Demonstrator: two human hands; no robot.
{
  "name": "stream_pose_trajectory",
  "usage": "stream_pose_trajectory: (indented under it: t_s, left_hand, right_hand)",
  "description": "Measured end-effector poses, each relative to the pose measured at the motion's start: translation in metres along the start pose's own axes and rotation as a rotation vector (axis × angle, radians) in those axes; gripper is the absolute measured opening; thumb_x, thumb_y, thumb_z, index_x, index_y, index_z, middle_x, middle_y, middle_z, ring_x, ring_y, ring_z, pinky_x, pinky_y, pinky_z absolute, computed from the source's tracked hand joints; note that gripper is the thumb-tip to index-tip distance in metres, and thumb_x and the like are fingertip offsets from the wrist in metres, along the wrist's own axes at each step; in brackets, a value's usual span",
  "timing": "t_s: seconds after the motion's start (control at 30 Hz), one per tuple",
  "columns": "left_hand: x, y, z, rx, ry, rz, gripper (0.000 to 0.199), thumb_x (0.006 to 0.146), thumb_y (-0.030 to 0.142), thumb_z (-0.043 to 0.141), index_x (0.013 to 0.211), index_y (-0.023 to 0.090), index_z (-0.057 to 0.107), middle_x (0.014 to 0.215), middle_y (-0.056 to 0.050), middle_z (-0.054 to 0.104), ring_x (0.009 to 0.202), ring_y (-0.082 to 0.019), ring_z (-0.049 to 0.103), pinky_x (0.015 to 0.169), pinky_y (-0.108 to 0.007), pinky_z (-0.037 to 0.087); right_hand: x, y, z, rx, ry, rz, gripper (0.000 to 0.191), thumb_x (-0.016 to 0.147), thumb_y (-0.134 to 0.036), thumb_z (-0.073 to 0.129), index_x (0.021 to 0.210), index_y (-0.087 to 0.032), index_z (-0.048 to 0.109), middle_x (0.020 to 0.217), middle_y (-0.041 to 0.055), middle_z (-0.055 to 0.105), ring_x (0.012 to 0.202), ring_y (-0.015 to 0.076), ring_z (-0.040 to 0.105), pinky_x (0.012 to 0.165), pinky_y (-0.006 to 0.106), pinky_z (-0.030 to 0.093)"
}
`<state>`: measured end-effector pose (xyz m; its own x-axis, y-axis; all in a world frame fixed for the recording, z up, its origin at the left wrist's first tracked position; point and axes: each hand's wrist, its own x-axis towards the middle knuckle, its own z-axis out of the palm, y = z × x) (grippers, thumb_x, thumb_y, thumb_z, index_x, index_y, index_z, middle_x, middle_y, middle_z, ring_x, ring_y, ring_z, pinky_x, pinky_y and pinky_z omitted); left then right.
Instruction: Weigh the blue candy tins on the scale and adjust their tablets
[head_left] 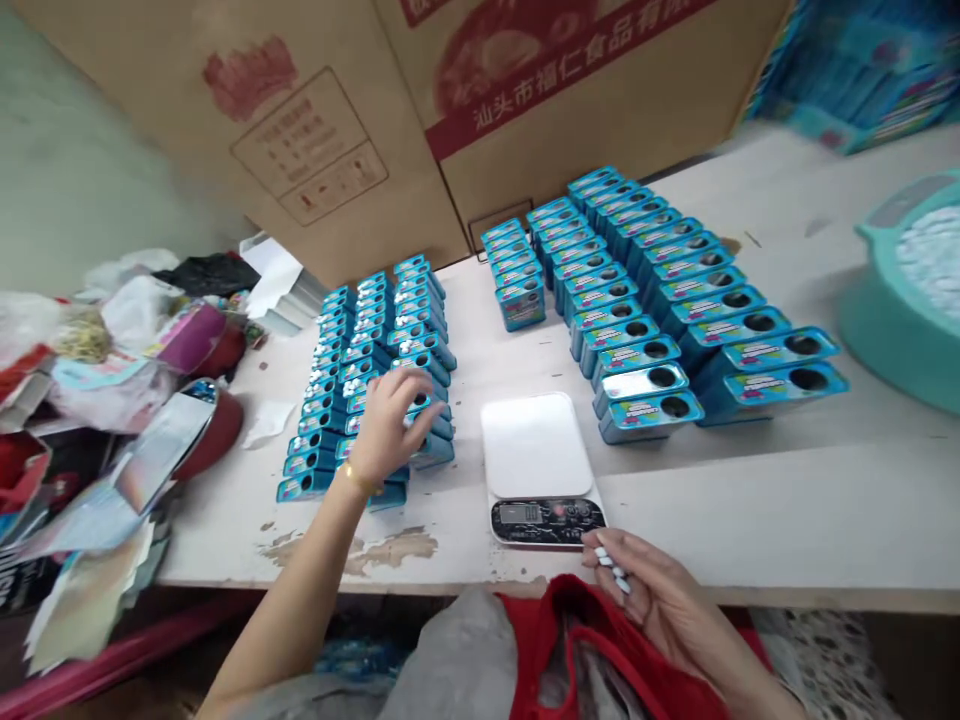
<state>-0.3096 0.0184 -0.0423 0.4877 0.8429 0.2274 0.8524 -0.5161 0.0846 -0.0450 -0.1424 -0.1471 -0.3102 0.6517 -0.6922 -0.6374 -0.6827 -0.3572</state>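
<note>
My left hand [391, 425], with a gold bracelet on the wrist, is over the near end of the left group of blue tins [322, 440]. Its thumb and forefinger are apart, and a tin's round hole shows between them; whether the fingers touch that tin I cannot tell. Small white pieces lie on the tops of many tins in this group. At the table's front edge, my right hand [652, 585] is closed on several white tablet-like pieces [613, 570]. Just beyond it lies a white digital scale [536, 450], its plate bare and its display lit.
Right of the scale stand more rows of blue tins [652, 410] with open round holes. A teal tub [892, 310] of white pieces is at far right. Large cardboard boxes [315, 130] line the back. Bags and a red bowl [217, 430] crowd the left.
</note>
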Motion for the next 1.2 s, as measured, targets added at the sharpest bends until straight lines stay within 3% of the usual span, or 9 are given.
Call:
stream_pose_trajectory:
  t_s: [0.1,0.23,0.37,0.5,0.67,0.87,1.0,1.1,1.2]
  left_hand:
    - [-0.059,-0.003,0.005,0.151,-0.048,-0.020,0.021,0.082,0.040,0.059,0.092,0.021,0.060,0.115,-0.010,0.058,0.105,-0.026,0.051,0.088,-0.041,0.035]
    - [-0.084,0.004,0.022,0.258,-0.065,-0.042,0.010,0.084,0.029,0.057,0.082,0.021,0.063,0.124,-0.010,0.055,0.114,-0.031,0.045,0.088,-0.046,0.034]
    - [-0.064,0.030,0.010,0.204,-0.019,0.029,0.015,0.088,0.027,0.052,0.078,0.020,0.060,0.117,-0.009,0.059,0.106,-0.026,0.052,0.088,-0.044,0.036]
    - [-0.022,0.060,0.000,0.069,-0.034,0.189,0.023,0.092,0.033,0.045,0.083,0.016,0.059,0.108,-0.011,0.058,0.090,-0.019,0.055,0.073,-0.033,0.042]
    - [0.023,0.082,0.026,0.102,-0.153,0.356,0.020,0.090,0.032,0.049,0.088,0.016,0.061,0.106,-0.009,0.059,0.084,-0.019,0.056,0.069,-0.031,0.043]
    - [0.037,0.086,0.036,0.017,-0.204,0.401,0.021,0.088,0.035,0.053,0.094,0.016,0.060,0.107,-0.009,0.060,0.085,-0.019,0.058,0.073,-0.033,0.045]
    - [0.027,0.075,0.015,-0.231,0.015,0.280,0.026,0.086,0.039,0.057,0.097,0.015,0.057,0.108,-0.010,0.060,0.098,-0.020,0.056,0.085,-0.035,0.046]
    - [0.008,0.058,0.004,-0.379,0.195,0.051,0.018,0.087,0.032,0.057,0.096,0.016,0.058,0.096,-0.006,0.062,0.090,-0.015,0.058,0.081,-0.030,0.048]
    - [-0.017,0.040,0.007,-0.493,0.268,-0.165,0.015,0.086,0.029,0.057,0.096,0.018,0.058,0.090,-0.003,0.063,0.081,-0.012,0.060,0.074,-0.027,0.049]
  right_hand:
    - [-0.004,0.003,0.007,-0.020,-0.028,0.027,0.020,0.070,-0.034,0.076,0.084,-0.020,0.071,0.081,0.0014,0.066,0.073,0.0089,0.059,0.069,0.016,0.051]
    - [-0.011,0.008,0.012,-0.038,-0.070,0.018,0.020,0.073,-0.033,0.074,0.086,-0.019,0.070,0.080,0.0016,0.066,0.072,0.0087,0.059,0.067,0.016,0.050]
    - [-0.017,0.011,0.009,-0.025,-0.098,0.003,0.019,0.072,-0.031,0.074,0.085,-0.018,0.070,0.078,0.0019,0.066,0.066,0.0078,0.056,0.063,0.016,0.048]
    - [-0.024,0.011,0.009,-0.038,-0.085,-0.065,0.019,0.070,-0.030,0.076,0.081,-0.016,0.069,0.075,0.0022,0.066,0.059,0.0064,0.051,0.055,0.016,0.042]
    - [-0.030,0.010,0.007,-0.077,-0.067,-0.125,0.021,0.070,-0.033,0.076,0.078,-0.016,0.068,0.074,0.0010,0.063,0.057,0.0059,0.047,0.050,0.017,0.036]
    - [-0.030,0.007,-0.002,-0.001,-0.034,-0.149,0.021,0.070,-0.031,0.076,0.081,-0.016,0.067,0.078,0.0001,0.062,0.062,0.0058,0.050,0.058,0.016,0.042]
    - [-0.027,0.003,-0.006,0.023,-0.003,-0.128,0.022,0.070,-0.031,0.076,0.085,-0.016,0.068,0.087,0.0032,0.065,0.073,0.0085,0.057,0.064,0.016,0.046]
    - [-0.024,0.001,-0.009,0.011,0.038,-0.126,0.023,0.069,-0.028,0.076,0.087,-0.016,0.069,0.091,0.0042,0.067,0.078,0.0097,0.060,0.068,0.017,0.049]
    - [-0.020,0.000,-0.011,-0.003,0.065,-0.117,0.023,0.069,-0.027,0.077,0.088,-0.016,0.069,0.086,0.0034,0.067,0.075,0.0091,0.061,0.068,0.016,0.050]
